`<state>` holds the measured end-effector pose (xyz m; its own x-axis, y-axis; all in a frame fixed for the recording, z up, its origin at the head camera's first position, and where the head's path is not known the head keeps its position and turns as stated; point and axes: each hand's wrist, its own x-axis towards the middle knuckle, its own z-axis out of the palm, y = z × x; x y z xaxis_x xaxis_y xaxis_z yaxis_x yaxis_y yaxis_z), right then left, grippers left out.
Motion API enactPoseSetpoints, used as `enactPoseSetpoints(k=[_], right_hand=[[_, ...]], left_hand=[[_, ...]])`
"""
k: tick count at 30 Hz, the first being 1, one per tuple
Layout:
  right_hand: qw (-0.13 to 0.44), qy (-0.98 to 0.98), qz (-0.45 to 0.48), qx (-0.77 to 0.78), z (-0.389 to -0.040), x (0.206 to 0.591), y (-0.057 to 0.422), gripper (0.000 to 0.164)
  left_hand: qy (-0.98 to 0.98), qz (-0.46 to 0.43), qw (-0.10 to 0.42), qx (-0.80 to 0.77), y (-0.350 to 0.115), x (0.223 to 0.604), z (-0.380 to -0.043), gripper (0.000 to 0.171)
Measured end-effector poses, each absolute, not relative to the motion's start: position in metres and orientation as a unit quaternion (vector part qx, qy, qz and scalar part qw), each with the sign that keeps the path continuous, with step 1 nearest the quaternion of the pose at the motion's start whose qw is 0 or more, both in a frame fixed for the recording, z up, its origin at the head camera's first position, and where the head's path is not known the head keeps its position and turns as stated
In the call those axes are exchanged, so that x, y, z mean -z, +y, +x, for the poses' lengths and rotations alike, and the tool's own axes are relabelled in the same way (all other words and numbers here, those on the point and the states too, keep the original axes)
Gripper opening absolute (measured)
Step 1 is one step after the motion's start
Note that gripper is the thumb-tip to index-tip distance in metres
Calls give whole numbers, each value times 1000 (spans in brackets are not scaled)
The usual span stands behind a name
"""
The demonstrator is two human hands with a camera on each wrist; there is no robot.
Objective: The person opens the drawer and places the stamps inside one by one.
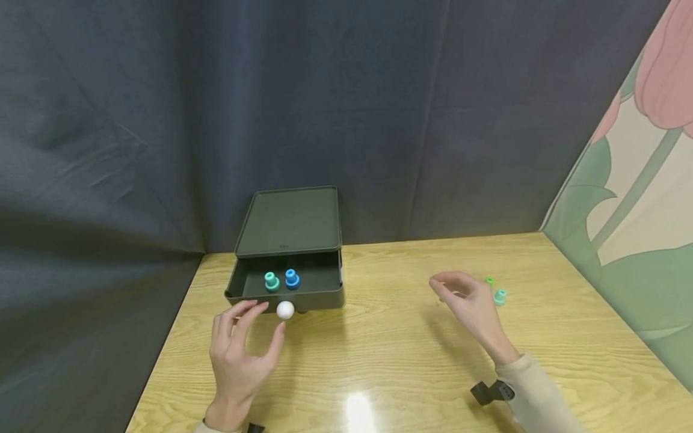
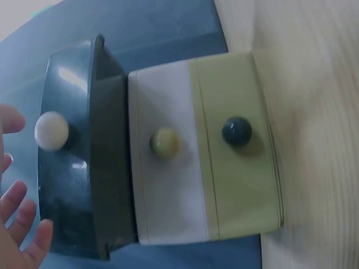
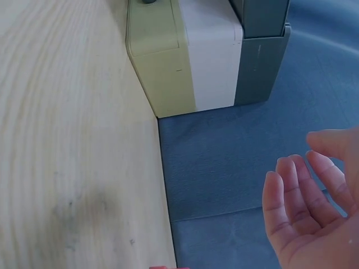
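Note:
A small drawer chest point(image 1: 292, 219) stands at the back left with its dark top drawer point(image 1: 319, 299) pulled out. Inside the drawer sit a teal stepped peg point(image 1: 271, 282) and a blue one point(image 1: 292, 279). My left hand point(image 1: 240, 358) is in front of it, thumb and fingers spread about the white round knob point(image 1: 285, 310). In the left wrist view the fingertips are just short of that knob point(image 2: 51, 131). My right hand point(image 1: 470, 304) hovers over the table at the right, fingers loosely bent and holding nothing.
Beyond the right hand, a mint stepped peg point(image 1: 500, 296) and a bright green piece point(image 1: 489, 281) are on the wooden table point(image 1: 390, 337). Below the open drawer are a white drawer point(image 2: 168, 196) and a yellow-green one point(image 2: 235, 185). A dark curtain point(image 1: 379, 120) hangs behind.

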<state>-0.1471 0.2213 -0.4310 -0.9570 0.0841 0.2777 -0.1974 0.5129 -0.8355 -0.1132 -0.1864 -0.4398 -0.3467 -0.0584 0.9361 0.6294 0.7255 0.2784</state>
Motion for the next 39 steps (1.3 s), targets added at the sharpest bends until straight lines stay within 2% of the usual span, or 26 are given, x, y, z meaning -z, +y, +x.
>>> enactPoseSetpoints(k=[7,16,39], right_hand=[[135,-854,32,-502,-146,439,225,27],[129,-857,27,-499,-145,442,228,28],[131,-847,14,-515,-143,451,229,24]], left_hand=[[-785,-215,493,308,-177,445,-113,34],[-787,-213,479,326,-174,447,-116,23],[-781,-208,478,343,-174,446,-121,30]])
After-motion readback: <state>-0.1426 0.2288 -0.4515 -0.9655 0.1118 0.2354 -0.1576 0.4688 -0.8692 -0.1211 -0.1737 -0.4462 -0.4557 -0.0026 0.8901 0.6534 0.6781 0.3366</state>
